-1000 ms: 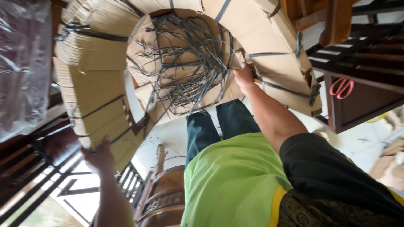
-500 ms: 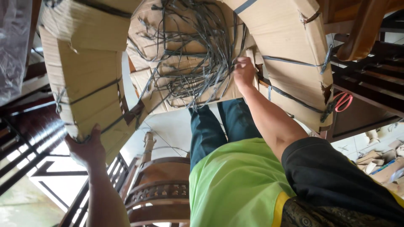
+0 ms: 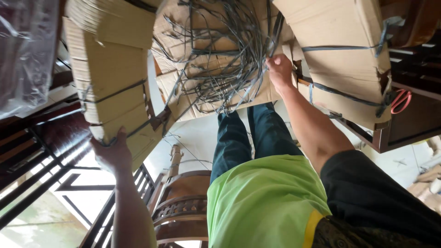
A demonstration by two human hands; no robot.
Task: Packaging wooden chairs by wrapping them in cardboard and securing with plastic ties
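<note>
- Left hand [image 3: 111, 154]: fingers curled around the lower corner of a strapped bundle of flattened cardboard [image 3: 112, 87], gripping it at the edge.
- Right hand [image 3: 279, 70]: closed on the edge of a second cardboard bundle [image 3: 340, 59], beside a loose tangle of grey strapping [image 3: 225, 59].
- Surroundings: dark wooden furniture [image 3: 183, 206] below; red-handled scissors [image 3: 400, 100] on a ledge at right.
- Risk: straps look slack and torn; a bundle could slip or fan open, and the loose strapping could snag fingers.
</note>
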